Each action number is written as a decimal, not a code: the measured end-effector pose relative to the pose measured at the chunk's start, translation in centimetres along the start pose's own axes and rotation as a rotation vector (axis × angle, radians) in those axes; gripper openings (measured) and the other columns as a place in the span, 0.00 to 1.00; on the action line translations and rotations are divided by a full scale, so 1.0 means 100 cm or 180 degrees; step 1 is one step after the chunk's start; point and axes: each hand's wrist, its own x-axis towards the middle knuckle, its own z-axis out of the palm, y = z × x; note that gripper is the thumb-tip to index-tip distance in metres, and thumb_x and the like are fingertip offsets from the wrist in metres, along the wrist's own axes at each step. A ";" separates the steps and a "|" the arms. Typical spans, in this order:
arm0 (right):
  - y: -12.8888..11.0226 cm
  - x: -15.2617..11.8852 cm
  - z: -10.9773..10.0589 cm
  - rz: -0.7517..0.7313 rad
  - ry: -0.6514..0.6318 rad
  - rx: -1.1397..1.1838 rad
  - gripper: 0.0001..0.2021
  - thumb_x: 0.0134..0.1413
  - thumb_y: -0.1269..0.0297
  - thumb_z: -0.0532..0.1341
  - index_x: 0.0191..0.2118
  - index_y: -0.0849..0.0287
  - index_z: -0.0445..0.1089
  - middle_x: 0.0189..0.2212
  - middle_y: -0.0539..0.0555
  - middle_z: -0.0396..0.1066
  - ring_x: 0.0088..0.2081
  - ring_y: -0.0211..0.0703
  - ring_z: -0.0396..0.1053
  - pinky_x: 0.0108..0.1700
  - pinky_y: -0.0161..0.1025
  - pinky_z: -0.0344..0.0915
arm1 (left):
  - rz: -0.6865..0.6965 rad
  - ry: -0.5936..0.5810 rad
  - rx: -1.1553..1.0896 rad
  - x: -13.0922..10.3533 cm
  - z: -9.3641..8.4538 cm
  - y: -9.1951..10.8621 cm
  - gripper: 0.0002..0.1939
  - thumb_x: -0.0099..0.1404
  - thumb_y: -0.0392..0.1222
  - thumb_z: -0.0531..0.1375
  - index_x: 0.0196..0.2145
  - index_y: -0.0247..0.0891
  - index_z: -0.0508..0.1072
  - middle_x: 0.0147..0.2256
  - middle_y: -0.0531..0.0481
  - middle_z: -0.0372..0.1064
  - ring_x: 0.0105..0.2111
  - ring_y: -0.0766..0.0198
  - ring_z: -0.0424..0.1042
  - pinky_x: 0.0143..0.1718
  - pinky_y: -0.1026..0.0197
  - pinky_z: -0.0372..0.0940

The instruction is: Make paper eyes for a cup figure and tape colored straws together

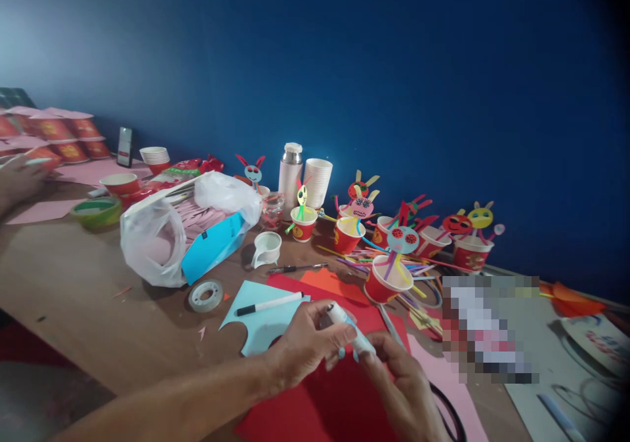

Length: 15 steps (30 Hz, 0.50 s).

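Observation:
A short white tube [350, 329], with a little blue on its side and a dark tip, is held between both hands above a red paper sheet [339, 396]. The fingers and thumb of my left hand [305, 340] close around its upper part. My right hand [401, 376] grips its lower end. What kind of tube it is, I cannot make out. Just beyond my left hand, a black-and-white marker [270, 303] lies on cut light-blue paper [246, 317]. A paper cup puppet [388, 278] with a blue round face stands on the red paper ahead of my right hand.
Several more cup puppets [349, 232] line the blue wall, beside stacked white cups [317, 181] and a thermos [291, 180]. A plastic bag [152, 245], clear tape roll [205, 296] and green tape [96, 212] are leftward. Another person's hand [22, 176] works at far left.

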 end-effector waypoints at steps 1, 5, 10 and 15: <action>0.000 -0.001 0.002 0.0149 -0.0128 0.0170 0.23 0.52 0.42 0.50 0.26 0.59 0.65 0.17 0.49 0.62 0.21 0.37 0.59 0.24 0.34 0.57 | 0.0005 -0.0043 -0.0008 0.000 0.000 -0.001 0.16 0.50 0.48 0.65 0.25 0.32 0.67 0.17 0.55 0.62 0.13 0.75 0.56 0.15 0.69 0.53; 0.004 -0.001 0.002 0.0607 -0.0570 0.0588 0.31 0.56 0.41 0.39 0.17 0.58 0.61 0.09 0.48 0.53 0.14 0.36 0.54 0.19 0.34 0.55 | 0.0058 -0.0168 -0.0116 -0.002 -0.002 -0.004 0.17 0.49 0.49 0.65 0.28 0.31 0.68 0.18 0.54 0.64 0.13 0.75 0.57 0.15 0.69 0.54; 0.005 0.004 -0.002 0.0087 -0.0078 0.0224 0.25 0.48 0.38 0.51 0.24 0.56 0.67 0.19 0.52 0.66 0.23 0.42 0.63 0.26 0.37 0.62 | 0.0002 0.0055 -0.0082 0.000 0.000 -0.002 0.15 0.49 0.47 0.65 0.24 0.32 0.67 0.16 0.56 0.61 0.12 0.75 0.56 0.14 0.69 0.52; 0.000 -0.001 0.002 0.0112 -0.0194 0.0347 0.25 0.51 0.40 0.51 0.24 0.59 0.66 0.17 0.52 0.65 0.21 0.39 0.63 0.25 0.35 0.61 | 0.0025 -0.0041 -0.0070 -0.001 0.000 0.000 0.15 0.49 0.47 0.65 0.25 0.32 0.67 0.16 0.56 0.60 0.13 0.75 0.56 0.14 0.69 0.53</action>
